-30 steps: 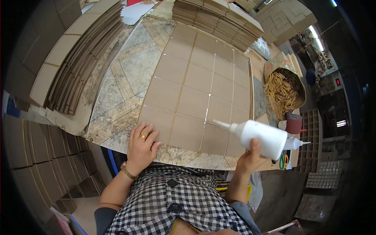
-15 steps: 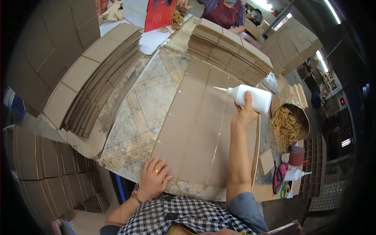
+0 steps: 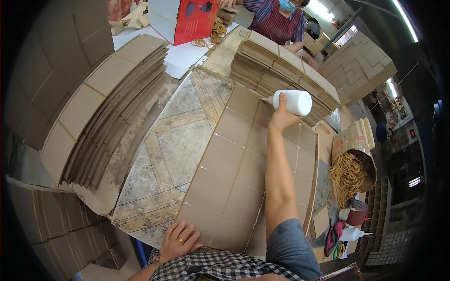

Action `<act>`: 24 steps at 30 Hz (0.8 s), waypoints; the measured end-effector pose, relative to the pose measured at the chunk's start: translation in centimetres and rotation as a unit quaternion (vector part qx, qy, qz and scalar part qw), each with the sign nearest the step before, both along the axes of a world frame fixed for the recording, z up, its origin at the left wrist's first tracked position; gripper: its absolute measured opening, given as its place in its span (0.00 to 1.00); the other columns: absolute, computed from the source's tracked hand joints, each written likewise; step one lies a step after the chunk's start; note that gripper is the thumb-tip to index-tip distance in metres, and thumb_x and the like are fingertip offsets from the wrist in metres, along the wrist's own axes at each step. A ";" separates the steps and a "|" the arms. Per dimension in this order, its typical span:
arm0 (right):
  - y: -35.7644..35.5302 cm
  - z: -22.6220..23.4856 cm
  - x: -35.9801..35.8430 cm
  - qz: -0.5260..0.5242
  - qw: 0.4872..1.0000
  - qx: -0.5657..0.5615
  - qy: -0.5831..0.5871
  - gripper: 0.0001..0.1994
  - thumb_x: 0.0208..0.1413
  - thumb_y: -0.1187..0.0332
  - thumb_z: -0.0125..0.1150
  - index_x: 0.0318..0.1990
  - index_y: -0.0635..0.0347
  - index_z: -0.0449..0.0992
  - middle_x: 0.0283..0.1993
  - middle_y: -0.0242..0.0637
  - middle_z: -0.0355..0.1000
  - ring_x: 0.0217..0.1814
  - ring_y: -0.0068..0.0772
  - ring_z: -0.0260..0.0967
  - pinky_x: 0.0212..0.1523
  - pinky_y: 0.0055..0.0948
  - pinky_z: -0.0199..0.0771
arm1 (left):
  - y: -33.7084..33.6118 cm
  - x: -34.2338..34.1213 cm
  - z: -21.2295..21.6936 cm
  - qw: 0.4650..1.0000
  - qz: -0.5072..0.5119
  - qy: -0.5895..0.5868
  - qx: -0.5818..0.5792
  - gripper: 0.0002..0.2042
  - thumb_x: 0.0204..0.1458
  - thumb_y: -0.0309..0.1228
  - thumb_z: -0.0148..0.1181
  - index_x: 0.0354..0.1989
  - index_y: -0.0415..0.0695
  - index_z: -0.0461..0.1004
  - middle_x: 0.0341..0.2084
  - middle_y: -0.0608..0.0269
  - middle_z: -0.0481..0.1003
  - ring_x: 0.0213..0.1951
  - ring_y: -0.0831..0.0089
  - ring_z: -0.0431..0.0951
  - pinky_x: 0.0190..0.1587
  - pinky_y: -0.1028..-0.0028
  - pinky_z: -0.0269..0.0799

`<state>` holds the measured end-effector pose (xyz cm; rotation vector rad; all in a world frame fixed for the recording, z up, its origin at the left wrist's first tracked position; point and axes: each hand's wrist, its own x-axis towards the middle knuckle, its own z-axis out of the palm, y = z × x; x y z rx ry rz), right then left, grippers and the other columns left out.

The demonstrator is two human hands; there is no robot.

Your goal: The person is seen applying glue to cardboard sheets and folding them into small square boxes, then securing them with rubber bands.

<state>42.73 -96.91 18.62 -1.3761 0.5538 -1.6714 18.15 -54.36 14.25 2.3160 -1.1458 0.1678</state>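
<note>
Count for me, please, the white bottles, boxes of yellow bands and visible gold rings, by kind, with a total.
White bottles: 2 (held bottle in the right hand; other bottle lying at the right)
Box of yellow bands: 1
Gold ring, on the left hand: 1
Total: 4

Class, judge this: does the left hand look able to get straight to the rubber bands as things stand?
Probably not: the left hand lies at the board's near left corner, the rubber bands are beyond its right edge, and the right forearm crosses between.
</note>
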 end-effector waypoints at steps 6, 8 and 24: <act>-0.5 -0.2 0.7 -0.016 1.000 -0.011 0.006 0.40 0.34 0.66 0.78 0.55 0.66 0.59 0.52 0.48 0.66 0.52 0.43 0.66 0.52 0.40 0.70 | 0.0 0.2 -0.1 1.000 -0.003 -0.025 0.017 0.17 0.46 0.50 0.63 0.40 0.54 0.77 0.47 0.66 0.73 0.54 0.63 0.67 0.56 0.61 0.62; -0.3 0.2 0.4 0.003 1.000 -0.013 0.008 0.40 0.34 0.65 0.78 0.55 0.66 0.59 0.52 0.48 0.66 0.53 0.44 0.66 0.53 0.40 0.68 | 0.1 0.2 -0.2 0.999 -0.003 -0.029 0.013 0.17 0.46 0.49 0.63 0.40 0.54 0.77 0.47 0.66 0.73 0.55 0.63 0.67 0.56 0.61 0.62; 6.7 2.4 -6.5 0.012 0.992 -0.025 0.120 0.39 0.34 0.68 0.78 0.55 0.67 0.60 0.53 0.47 0.66 0.54 0.43 0.65 0.56 0.39 0.64 | -0.2 0.2 1.3 0.998 -0.004 0.056 -0.036 0.14 0.45 0.39 0.63 0.39 0.46 0.76 0.44 0.58 0.73 0.51 0.57 0.69 0.57 0.58 0.62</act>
